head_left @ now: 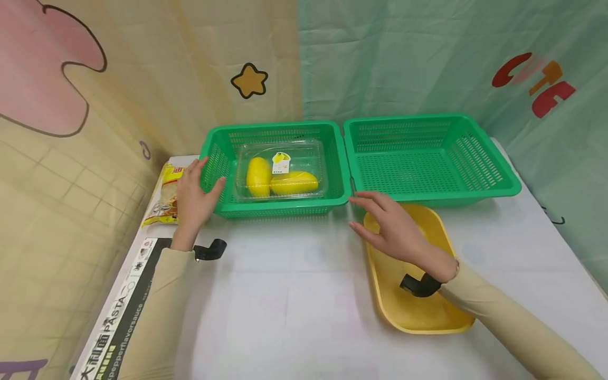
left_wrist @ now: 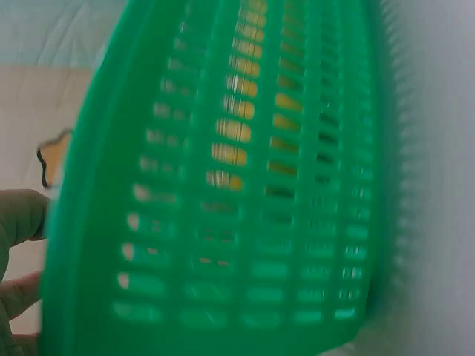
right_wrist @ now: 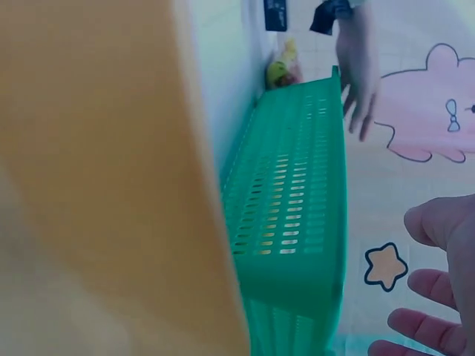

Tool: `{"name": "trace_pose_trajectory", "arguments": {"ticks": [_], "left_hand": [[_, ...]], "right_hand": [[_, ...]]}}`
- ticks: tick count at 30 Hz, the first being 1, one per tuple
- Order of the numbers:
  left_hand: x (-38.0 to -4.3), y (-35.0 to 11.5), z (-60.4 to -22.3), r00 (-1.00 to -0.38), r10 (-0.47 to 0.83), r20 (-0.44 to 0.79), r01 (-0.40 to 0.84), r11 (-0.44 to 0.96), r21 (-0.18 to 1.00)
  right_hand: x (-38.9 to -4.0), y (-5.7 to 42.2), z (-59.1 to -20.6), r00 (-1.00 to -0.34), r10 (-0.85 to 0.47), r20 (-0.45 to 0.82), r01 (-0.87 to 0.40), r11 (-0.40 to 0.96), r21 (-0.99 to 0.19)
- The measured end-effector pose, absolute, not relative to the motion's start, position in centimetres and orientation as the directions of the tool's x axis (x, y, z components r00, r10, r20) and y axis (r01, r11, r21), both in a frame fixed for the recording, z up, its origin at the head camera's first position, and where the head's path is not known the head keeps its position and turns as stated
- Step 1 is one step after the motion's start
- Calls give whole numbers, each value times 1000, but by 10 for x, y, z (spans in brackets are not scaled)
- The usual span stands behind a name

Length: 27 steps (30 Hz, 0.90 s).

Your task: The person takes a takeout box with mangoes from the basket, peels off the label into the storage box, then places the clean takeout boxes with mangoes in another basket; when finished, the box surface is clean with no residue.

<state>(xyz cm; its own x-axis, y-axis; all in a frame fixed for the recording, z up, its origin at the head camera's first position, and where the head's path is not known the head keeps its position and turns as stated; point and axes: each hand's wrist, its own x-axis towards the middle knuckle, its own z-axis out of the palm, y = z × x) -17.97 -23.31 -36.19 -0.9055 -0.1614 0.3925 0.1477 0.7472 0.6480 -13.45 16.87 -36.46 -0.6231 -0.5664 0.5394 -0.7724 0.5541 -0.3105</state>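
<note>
My left hand [head_left: 193,200] is at the left end of a green perforated basket [head_left: 275,206], thumb and fingers spread around its rim with nothing gripped. Inside that basket lies a clear plastic box [head_left: 304,158] with two yellow mango-like fruits [head_left: 258,177] and a small printed label [head_left: 281,163]. My right hand [head_left: 396,231] hovers over a yellow plastic bin [head_left: 404,316], its fingers loosely extended toward the basket's front right corner and holding nothing. In the left wrist view, fingers [left_wrist: 22,215] show beside the blurred basket wall [left_wrist: 200,193].
A second green basket [head_left: 404,169] stands beside the first at the right, with nothing in it. At the left edge are a yellow food packet [head_left: 166,198] and a long black-and-white pasta box [head_left: 121,311], partly behind my left sleeve. Printed curtains [head_left: 380,58] hang behind the table.
</note>
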Motion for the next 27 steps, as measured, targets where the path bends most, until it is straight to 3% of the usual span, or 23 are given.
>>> {"name": "trace_pose_trajectory", "arguments": {"ticks": [6, 13, 18, 27], "left_hand": [[-197, -254, -372, -941, -237, 240, 29, 653, 757], [-197, -256, -374, -945, -318, 69, -90, 458, 884], [-197, -255, -378, -928, -372, -20, -131, 278, 952], [-199, -256, -381, -905, -422, -51, -142, 187, 972]], "right_hand": [[-145, 157, -355, -657, -538, 528, -751, 523, -403], [-165, 140, -341, -748, -498, 439, -663, 536, -522], [-184, 122, -328, -810, -489, 322, -578, 580, -574], [-228, 89, -317, -869, -494, 33, -420, 699, -579]]}}
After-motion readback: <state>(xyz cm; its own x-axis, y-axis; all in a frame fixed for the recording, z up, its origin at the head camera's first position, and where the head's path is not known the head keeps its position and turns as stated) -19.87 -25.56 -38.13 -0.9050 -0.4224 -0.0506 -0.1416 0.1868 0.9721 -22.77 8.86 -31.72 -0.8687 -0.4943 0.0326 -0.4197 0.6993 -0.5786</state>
